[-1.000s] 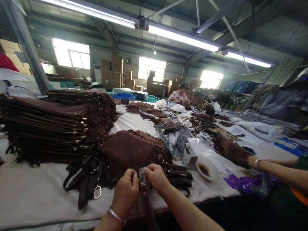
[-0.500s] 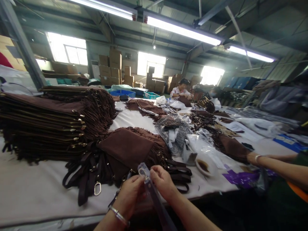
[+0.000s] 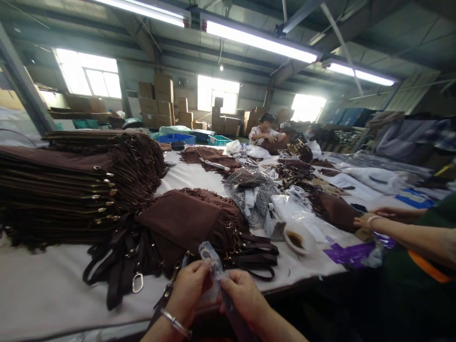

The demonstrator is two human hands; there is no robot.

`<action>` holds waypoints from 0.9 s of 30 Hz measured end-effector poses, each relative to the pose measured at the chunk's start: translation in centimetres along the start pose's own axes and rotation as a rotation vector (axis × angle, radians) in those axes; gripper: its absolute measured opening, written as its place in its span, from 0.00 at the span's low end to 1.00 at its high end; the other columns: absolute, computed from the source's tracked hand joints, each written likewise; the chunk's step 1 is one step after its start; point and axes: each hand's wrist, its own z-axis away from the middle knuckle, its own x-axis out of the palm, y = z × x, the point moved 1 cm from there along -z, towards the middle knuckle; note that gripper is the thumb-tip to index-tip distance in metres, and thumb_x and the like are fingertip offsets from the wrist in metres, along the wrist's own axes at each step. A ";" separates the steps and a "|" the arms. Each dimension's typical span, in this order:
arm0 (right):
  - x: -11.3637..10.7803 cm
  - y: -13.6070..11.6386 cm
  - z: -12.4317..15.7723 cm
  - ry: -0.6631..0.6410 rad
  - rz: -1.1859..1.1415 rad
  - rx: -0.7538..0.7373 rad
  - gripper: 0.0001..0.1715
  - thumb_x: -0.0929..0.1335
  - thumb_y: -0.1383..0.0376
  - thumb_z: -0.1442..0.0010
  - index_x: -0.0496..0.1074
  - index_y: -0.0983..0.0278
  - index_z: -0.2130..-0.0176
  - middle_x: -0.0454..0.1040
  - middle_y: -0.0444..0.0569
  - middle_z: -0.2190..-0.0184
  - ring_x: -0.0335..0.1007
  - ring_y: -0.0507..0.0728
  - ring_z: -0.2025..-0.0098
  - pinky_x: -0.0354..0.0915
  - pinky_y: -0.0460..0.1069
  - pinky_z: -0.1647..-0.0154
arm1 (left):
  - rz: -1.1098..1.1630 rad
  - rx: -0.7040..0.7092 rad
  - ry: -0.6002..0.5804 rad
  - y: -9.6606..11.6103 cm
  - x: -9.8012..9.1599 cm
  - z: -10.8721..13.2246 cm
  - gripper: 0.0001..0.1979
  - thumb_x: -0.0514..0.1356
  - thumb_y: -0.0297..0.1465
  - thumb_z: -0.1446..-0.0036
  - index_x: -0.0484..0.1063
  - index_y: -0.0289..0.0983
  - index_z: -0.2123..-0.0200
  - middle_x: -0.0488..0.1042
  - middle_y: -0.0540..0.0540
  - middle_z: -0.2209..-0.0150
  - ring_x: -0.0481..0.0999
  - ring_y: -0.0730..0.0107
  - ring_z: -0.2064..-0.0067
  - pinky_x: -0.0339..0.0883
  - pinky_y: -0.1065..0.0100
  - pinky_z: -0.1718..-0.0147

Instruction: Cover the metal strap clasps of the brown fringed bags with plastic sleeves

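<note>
At the near table edge my left hand [image 3: 190, 287] and my right hand [image 3: 242, 294] are both closed on a dark strap wrapped in a clear plastic sleeve [image 3: 213, 263]. The sleeve's open top sticks up between my thumbs, and the strap hangs down out of view. My left wrist wears a silver bangle [image 3: 174, 323]. Just behind my hands lies a brown fringed suede bag [image 3: 181, 218] on a heap of dark brown straps [image 3: 124, 261] with a metal snap hook [image 3: 137, 282].
A tall stack of brown fringed bags [image 3: 71, 185] fills the left. A small dish of dark liquid [image 3: 295, 240], clear plastic bags and a patterned cloth [image 3: 249, 190] lie centre-right. A co-worker's forearm [image 3: 399, 232] reaches in from the right. Another person [image 3: 265, 130] sits at the far end.
My hands have dropped toward the table edge and spread slightly, drawing the plastic sleeve down along the strap. The view has shifted a little right. The co-worker's hand moved inward.
</note>
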 end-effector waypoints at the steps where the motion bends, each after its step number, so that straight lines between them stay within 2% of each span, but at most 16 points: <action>1: 0.2 0.1 -0.2 -0.010 -0.014 -0.004 0.30 0.68 0.41 0.52 0.66 0.66 0.73 0.70 0.45 0.83 0.63 0.49 0.86 0.53 0.42 0.87 | -0.016 0.011 -0.001 0.0 -0.2 0.0 0.19 0.67 0.46 0.57 0.76 0.35 0.72 0.75 0.48 0.76 0.73 0.67 0.72 0.66 0.68 0.70; 6: 0.6 1.3 0.3 -0.041 -0.003 0.026 0.30 0.68 0.41 0.52 0.65 0.65 0.74 0.67 0.42 0.85 0.56 0.47 0.89 0.47 0.41 0.90 | -0.026 0.010 0.082 0.6 -0.6 0.0 0.23 0.64 0.52 0.57 0.74 0.36 0.75 0.74 0.48 0.78 0.73 0.64 0.74 0.66 0.67 0.73; 10: 0.2 0.9 1.3 -0.001 0.074 -0.011 0.25 0.67 0.45 0.48 0.65 0.65 0.75 0.66 0.42 0.85 0.55 0.47 0.89 0.47 0.41 0.91 | -0.009 -0.032 0.084 1.2 0.3 -0.2 0.19 0.63 0.49 0.53 0.73 0.38 0.78 0.75 0.46 0.77 0.74 0.62 0.75 0.68 0.64 0.73; 13: -0.2 0.4 1.9 0.018 0.102 -0.022 0.24 0.68 0.48 0.48 0.69 0.67 0.65 0.68 0.42 0.84 0.57 0.47 0.88 0.50 0.41 0.90 | -0.063 -0.009 0.140 1.2 0.4 -0.4 0.17 0.63 0.47 0.52 0.73 0.39 0.79 0.76 0.44 0.77 0.75 0.60 0.74 0.69 0.63 0.74; 16: -0.2 0.6 2.1 0.035 0.088 -0.027 0.35 0.68 0.48 0.48 0.67 0.69 0.50 0.69 0.41 0.83 0.56 0.48 0.88 0.52 0.42 0.88 | -0.109 0.044 0.216 0.8 -0.4 -0.3 0.17 0.61 0.47 0.49 0.73 0.39 0.77 0.75 0.46 0.78 0.74 0.61 0.75 0.68 0.64 0.75; 20: 0.8 1.7 2.0 0.074 0.093 -0.059 0.43 0.70 0.47 0.50 0.63 0.71 0.44 0.70 0.42 0.84 0.61 0.50 0.85 0.56 0.43 0.84 | -0.112 0.139 0.331 0.1 -1.0 0.0 0.17 0.60 0.46 0.48 0.75 0.37 0.75 0.76 0.45 0.78 0.76 0.59 0.72 0.67 0.64 0.73; 22: 1.4 2.5 1.9 0.060 0.064 -0.053 0.47 0.71 0.47 0.51 0.60 0.71 0.41 0.70 0.41 0.84 0.64 0.51 0.84 0.59 0.44 0.83 | -0.067 0.166 0.325 -0.1 -0.8 0.0 0.17 0.59 0.45 0.46 0.76 0.36 0.71 0.79 0.42 0.74 0.78 0.57 0.68 0.70 0.64 0.69; 25: 2.0 3.6 1.8 0.028 0.009 -0.014 0.56 0.71 0.48 0.54 0.52 0.74 0.37 0.69 0.40 0.85 0.64 0.52 0.84 0.60 0.44 0.83 | 0.080 0.134 0.279 0.0 0.0 -0.1 0.18 0.57 0.44 0.43 0.77 0.35 0.66 0.80 0.37 0.67 0.80 0.59 0.64 0.72 0.64 0.64; 27: 2.0 3.7 2.0 0.016 -0.001 0.012 0.56 0.71 0.50 0.54 0.49 0.75 0.37 0.70 0.41 0.84 0.62 0.51 0.86 0.59 0.45 0.84 | 0.168 0.112 0.266 0.4 0.4 -0.3 0.16 0.58 0.42 0.43 0.76 0.34 0.65 0.81 0.37 0.65 0.80 0.61 0.63 0.72 0.65 0.63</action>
